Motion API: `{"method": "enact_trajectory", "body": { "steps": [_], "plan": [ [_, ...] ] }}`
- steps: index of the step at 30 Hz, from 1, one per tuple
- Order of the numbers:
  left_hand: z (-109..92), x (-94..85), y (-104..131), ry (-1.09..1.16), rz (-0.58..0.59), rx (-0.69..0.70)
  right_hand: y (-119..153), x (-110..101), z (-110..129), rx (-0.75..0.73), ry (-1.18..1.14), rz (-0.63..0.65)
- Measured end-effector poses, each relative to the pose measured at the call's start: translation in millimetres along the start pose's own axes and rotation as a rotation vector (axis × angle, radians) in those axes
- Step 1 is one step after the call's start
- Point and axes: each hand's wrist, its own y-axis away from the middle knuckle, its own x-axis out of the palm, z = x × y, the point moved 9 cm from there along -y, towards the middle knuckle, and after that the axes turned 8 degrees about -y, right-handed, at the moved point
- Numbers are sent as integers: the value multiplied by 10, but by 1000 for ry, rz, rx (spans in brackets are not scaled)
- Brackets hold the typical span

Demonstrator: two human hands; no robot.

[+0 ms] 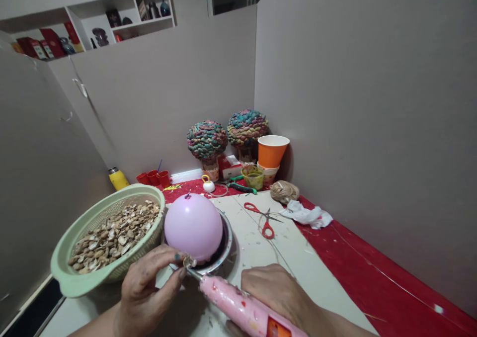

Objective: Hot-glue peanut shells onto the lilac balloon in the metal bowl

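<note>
My left hand (pixel 149 282) pinches a small nutshell (pixel 190 262) between thumb and fingertips, just in front of the balloon. My right hand (pixel 278 292) is wrapped round a pink hot glue gun (pixel 236 302), whose metal nozzle points left at the shell and appears to touch it. Part of the right hand's grip is hidden behind the glue gun. A lilac balloon (pixel 194 225), knot upward, rests in a metal bowl (pixel 226 245). Left of it stands a pale green colander (pixel 61 262) full of loose nutshells (pixel 115 235).
Red-handled scissors (pixel 267 222) lie open on the pale board (pixel 253 252). Behind are a ball of twine (pixel 285 192), white tissue (pixel 307 215), pliers (pixel 242 189), an orange cup (pixel 273 153), two shell-like topiaries (pixel 207 140), red cups (pixel 152 178) and a yellow bottle (pixel 118 179). Walls enclose the table.
</note>
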Motion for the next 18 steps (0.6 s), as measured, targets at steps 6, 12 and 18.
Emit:
{"method": "enact_trajectory", "body": {
  "steps": [6,12,18],
  "plan": [
    [-57,4,-33,-36,15,17,18,13,-27,14,-9,-16],
    [-87,18,-45,-21,14,30,-13,4,-4,-7,20,20],
    [-76,40,-24,-1,38,20,-96,-81,112,-23,74,-1]
  ]
}}
